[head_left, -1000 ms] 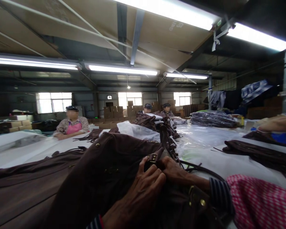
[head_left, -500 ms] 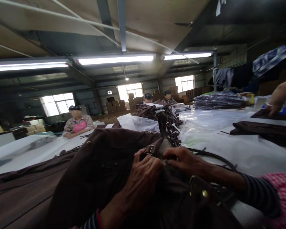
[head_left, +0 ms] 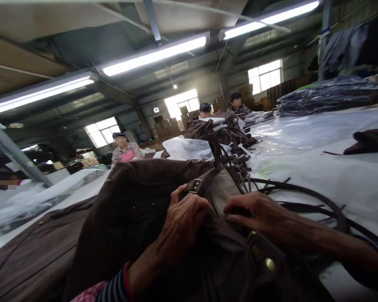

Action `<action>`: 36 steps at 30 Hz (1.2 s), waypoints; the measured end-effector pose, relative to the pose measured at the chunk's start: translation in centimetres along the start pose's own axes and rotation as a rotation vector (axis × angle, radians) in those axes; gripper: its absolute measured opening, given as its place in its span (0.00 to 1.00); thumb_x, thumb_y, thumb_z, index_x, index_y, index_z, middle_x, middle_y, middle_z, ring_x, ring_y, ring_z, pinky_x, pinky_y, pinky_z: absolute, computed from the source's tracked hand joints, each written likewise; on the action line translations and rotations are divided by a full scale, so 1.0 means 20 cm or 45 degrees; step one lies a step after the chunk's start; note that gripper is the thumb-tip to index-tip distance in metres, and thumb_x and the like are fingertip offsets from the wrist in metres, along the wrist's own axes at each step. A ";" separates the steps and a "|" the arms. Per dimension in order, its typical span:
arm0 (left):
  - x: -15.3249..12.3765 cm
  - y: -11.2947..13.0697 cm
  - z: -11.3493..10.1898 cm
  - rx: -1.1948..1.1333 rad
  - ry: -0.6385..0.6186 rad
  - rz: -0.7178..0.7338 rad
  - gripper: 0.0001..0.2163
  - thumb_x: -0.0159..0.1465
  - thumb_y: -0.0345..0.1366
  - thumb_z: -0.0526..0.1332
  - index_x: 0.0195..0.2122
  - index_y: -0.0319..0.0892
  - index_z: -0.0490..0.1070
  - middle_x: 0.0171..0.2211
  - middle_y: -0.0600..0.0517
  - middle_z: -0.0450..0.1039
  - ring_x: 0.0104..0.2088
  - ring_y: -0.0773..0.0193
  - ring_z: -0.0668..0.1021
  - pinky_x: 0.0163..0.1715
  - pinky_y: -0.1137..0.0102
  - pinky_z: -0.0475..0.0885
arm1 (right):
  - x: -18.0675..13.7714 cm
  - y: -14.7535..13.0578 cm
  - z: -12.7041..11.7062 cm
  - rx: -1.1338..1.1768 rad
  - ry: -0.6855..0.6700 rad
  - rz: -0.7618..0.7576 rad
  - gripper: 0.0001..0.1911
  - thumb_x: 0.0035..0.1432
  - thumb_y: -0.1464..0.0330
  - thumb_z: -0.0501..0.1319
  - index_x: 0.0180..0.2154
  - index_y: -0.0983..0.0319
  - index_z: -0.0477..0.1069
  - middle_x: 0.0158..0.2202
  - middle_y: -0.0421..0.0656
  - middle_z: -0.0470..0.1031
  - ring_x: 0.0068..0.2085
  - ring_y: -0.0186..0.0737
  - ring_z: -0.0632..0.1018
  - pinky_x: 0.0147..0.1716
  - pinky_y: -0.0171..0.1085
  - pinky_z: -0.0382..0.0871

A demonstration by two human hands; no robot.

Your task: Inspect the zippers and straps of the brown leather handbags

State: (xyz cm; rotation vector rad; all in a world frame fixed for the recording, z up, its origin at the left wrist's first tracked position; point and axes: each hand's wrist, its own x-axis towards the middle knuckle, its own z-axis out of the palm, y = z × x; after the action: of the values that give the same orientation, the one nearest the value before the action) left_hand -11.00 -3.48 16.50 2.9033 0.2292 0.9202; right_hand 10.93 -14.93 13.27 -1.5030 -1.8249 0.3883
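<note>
Brown handbag [head_left: 135, 201]: slumped on the white bench [head_left: 318, 176] right in front of the person, long axis running left to right, strap end pointing right.
Left hand [head_left: 182, 222]: fingers curled and clamped on the bag's upper edge, just below the brass buckle [head_left: 193, 185].
Right hand [head_left: 258, 214]: fingers straight and together, lying flat on the bag's dark rim, not gripping.
Strap [head_left: 302, 193]: loops out over the bench to the right.
Beyond: more bags [head_left: 227, 134] piled further along the bench.

dim hall | tube lights [head_left: 154, 55] glare | windows [head_left: 264, 75] blown out | edges warped
</note>
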 end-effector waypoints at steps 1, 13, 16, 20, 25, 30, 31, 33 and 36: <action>0.00 0.01 -0.02 -0.049 -0.074 -0.025 0.06 0.73 0.31 0.54 0.39 0.44 0.68 0.34 0.58 0.75 0.37 0.69 0.78 0.68 0.58 0.49 | -0.02 -0.01 -0.01 0.018 -0.056 0.010 0.06 0.61 0.64 0.63 0.35 0.58 0.78 0.30 0.39 0.77 0.31 0.38 0.75 0.30 0.34 0.60; 0.12 0.09 -0.10 -0.251 -0.235 -0.471 0.10 0.72 0.41 0.56 0.37 0.45 0.75 0.39 0.56 0.76 0.46 0.61 0.74 0.58 0.64 0.59 | 0.03 0.01 0.03 0.045 0.064 -0.083 0.07 0.60 0.73 0.59 0.31 0.61 0.76 0.27 0.38 0.74 0.30 0.34 0.73 0.31 0.33 0.60; 0.21 0.09 -0.08 -0.285 -0.222 -0.512 0.09 0.71 0.39 0.58 0.35 0.44 0.73 0.35 0.56 0.76 0.40 0.63 0.75 0.45 0.68 0.64 | 0.07 0.01 0.01 0.232 0.115 -0.002 0.09 0.57 0.70 0.63 0.40 0.61 0.78 0.31 0.38 0.77 0.31 0.35 0.74 0.31 0.33 0.63; 0.29 0.09 -0.05 -0.203 -0.161 -0.528 0.06 0.71 0.36 0.57 0.36 0.44 0.69 0.28 0.58 0.71 0.30 0.66 0.72 0.32 0.70 0.61 | 0.13 -0.03 0.00 0.614 -0.021 0.121 0.13 0.51 0.67 0.66 0.41 0.63 0.80 0.27 0.37 0.73 0.26 0.33 0.69 0.25 0.32 0.60; 0.24 0.06 0.00 0.005 -0.016 -0.421 0.05 0.72 0.35 0.56 0.38 0.44 0.68 0.31 0.57 0.72 0.33 0.64 0.72 0.36 0.70 0.62 | 0.18 -0.03 0.03 0.874 -0.112 0.107 0.08 0.53 0.65 0.65 0.29 0.65 0.75 0.23 0.37 0.68 0.24 0.31 0.65 0.24 0.32 0.57; 0.19 0.05 -0.02 0.152 -0.014 -0.196 0.04 0.72 0.37 0.58 0.40 0.44 0.67 0.34 0.57 0.75 0.37 0.63 0.76 0.42 0.69 0.65 | 0.24 0.07 0.06 0.302 0.138 -0.122 0.09 0.56 0.66 0.62 0.26 0.63 0.74 0.24 0.38 0.71 0.28 0.36 0.71 0.28 0.34 0.60; 0.18 0.05 -0.04 0.223 0.008 -0.150 0.04 0.72 0.38 0.59 0.41 0.44 0.67 0.34 0.57 0.76 0.36 0.63 0.76 0.42 0.68 0.65 | 0.28 0.09 0.06 0.171 0.211 -0.130 0.09 0.56 0.67 0.61 0.25 0.62 0.73 0.23 0.38 0.70 0.28 0.36 0.71 0.28 0.34 0.59; 0.17 0.07 -0.07 0.393 0.038 -0.042 0.04 0.72 0.37 0.58 0.41 0.44 0.68 0.31 0.57 0.75 0.33 0.63 0.75 0.44 0.66 0.65 | 0.35 0.13 0.07 -0.023 0.372 -0.103 0.07 0.56 0.69 0.60 0.26 0.62 0.72 0.23 0.39 0.71 0.27 0.38 0.72 0.28 0.35 0.58; 0.18 0.10 -0.11 0.683 -0.069 0.130 0.06 0.72 0.29 0.53 0.40 0.42 0.68 0.29 0.57 0.73 0.27 0.64 0.72 0.53 0.57 0.63 | 0.46 0.15 0.09 -0.059 0.559 -0.056 0.07 0.57 0.70 0.58 0.32 0.62 0.75 0.28 0.42 0.77 0.31 0.41 0.76 0.32 0.36 0.60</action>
State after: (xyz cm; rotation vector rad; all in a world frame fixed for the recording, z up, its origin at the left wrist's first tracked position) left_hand -9.08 -4.83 20.63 3.4529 0.3783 0.9090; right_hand 11.30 -5.00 13.20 -1.4408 -1.5210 -0.0099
